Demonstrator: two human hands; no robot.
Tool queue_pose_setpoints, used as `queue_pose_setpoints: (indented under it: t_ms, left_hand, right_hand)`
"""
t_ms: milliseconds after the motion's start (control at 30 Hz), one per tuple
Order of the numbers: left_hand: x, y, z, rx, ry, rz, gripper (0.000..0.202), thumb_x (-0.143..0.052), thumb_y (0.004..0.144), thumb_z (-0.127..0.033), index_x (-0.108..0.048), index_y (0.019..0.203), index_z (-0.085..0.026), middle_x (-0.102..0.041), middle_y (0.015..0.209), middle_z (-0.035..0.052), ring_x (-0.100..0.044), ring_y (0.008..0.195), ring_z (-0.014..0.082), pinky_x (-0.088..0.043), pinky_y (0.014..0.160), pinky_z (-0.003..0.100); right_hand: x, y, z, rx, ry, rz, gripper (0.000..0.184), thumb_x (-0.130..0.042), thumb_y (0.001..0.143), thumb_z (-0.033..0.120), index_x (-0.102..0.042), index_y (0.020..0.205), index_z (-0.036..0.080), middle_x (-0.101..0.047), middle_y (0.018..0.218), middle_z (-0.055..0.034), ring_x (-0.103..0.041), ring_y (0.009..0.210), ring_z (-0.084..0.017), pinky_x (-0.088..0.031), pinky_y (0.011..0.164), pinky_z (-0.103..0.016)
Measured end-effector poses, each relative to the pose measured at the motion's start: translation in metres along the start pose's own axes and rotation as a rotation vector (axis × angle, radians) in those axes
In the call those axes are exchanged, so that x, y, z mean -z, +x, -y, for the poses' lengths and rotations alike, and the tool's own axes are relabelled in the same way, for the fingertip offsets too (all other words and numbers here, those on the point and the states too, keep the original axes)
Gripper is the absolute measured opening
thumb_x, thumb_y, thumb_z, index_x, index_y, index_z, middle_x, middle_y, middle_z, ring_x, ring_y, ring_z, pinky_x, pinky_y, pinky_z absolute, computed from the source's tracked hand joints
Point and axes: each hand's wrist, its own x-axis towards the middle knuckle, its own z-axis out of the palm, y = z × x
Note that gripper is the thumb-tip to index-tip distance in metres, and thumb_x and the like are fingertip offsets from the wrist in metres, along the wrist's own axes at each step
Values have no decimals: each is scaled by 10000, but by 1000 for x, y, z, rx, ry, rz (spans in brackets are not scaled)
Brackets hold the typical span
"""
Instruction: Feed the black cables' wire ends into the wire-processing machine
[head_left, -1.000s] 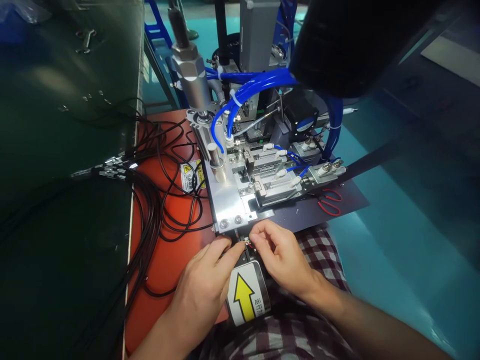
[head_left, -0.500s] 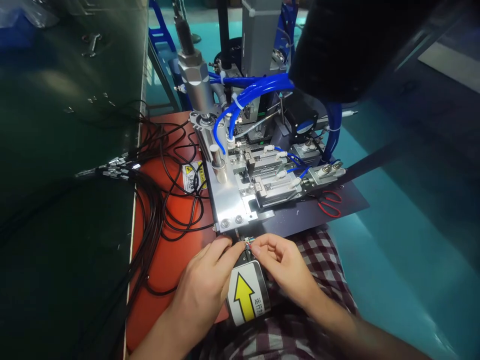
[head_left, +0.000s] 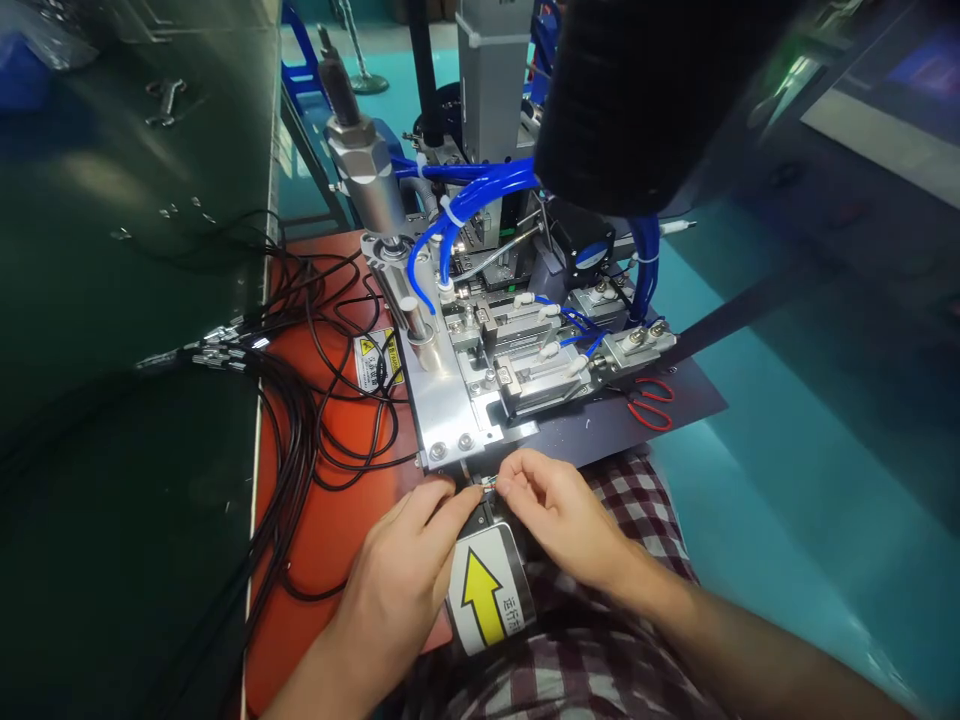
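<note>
My left hand (head_left: 405,570) and my right hand (head_left: 559,515) meet just below the front edge of a small metal machine (head_left: 480,370). Both pinch the end of a thin black cable with fine coloured wires (head_left: 487,484) between thumb and fingertips. The wire end lies over a black part bearing a white label with a yellow arrow (head_left: 487,590). The fingers of both hands are closed around the wire end.
A bundle of black cables (head_left: 315,400) loops over the orange mat (head_left: 337,540) on the left. Blue air hoses (head_left: 465,195) and a steel cylinder (head_left: 360,170) rise from the machine. Red-handled scissors (head_left: 651,402) lie on the dark plate at right. A dark green table (head_left: 112,250) sits left.
The view has shifted slightly left and up. My right hand's fingers have crept a little closer to my left hand's fingers around the wire end.
</note>
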Motion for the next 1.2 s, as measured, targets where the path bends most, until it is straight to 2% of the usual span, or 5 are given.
queue_pose_setpoints:
  t_ms: [200,533,767,1033,1200]
  left_hand:
    - [1,3,-2,56,-72,-18,224,-439,915,-101,-598,1069,-136,-591,886,54,-592,794,148,-498,697,230]
    - [7,-10,-8,-7,384,88,415,-404,833,-33,-567,1198,-142,-566,975,119,-532,832,258,-506,657,380]
    - [1,-6,-5,16,146,32,419,-367,809,16,-590,1144,-101,-584,989,115,-534,868,224,-528,712,329]
    - [3,-7,-3,26,93,51,404,-372,829,5,-592,1150,-106,-572,995,108,-542,863,211,-524,696,307]
    - [-1,-11,-4,70,140,97,422,-392,832,-24,-548,1207,-138,-550,1000,103,-529,868,232,-524,674,332]
  right_hand:
    - [-3,5,-7,-192,434,123,235,-547,853,385,-498,736,188,-435,552,68,-382,424,-80,-293,440,-221]
    - [-19,2,-7,-71,175,-122,243,-494,899,366,-469,722,202,-419,610,57,-395,523,-104,-318,485,-237]
    - [-22,4,-12,-103,380,-30,249,-461,922,379,-431,738,214,-405,565,77,-377,458,-90,-313,448,-224]
    - [-15,3,-5,-11,90,-103,230,-452,928,319,-462,724,212,-439,584,52,-408,531,-118,-325,508,-246]
    - [-17,8,-3,-181,436,15,314,-486,896,412,-428,661,213,-409,507,74,-387,463,-103,-321,482,-237]
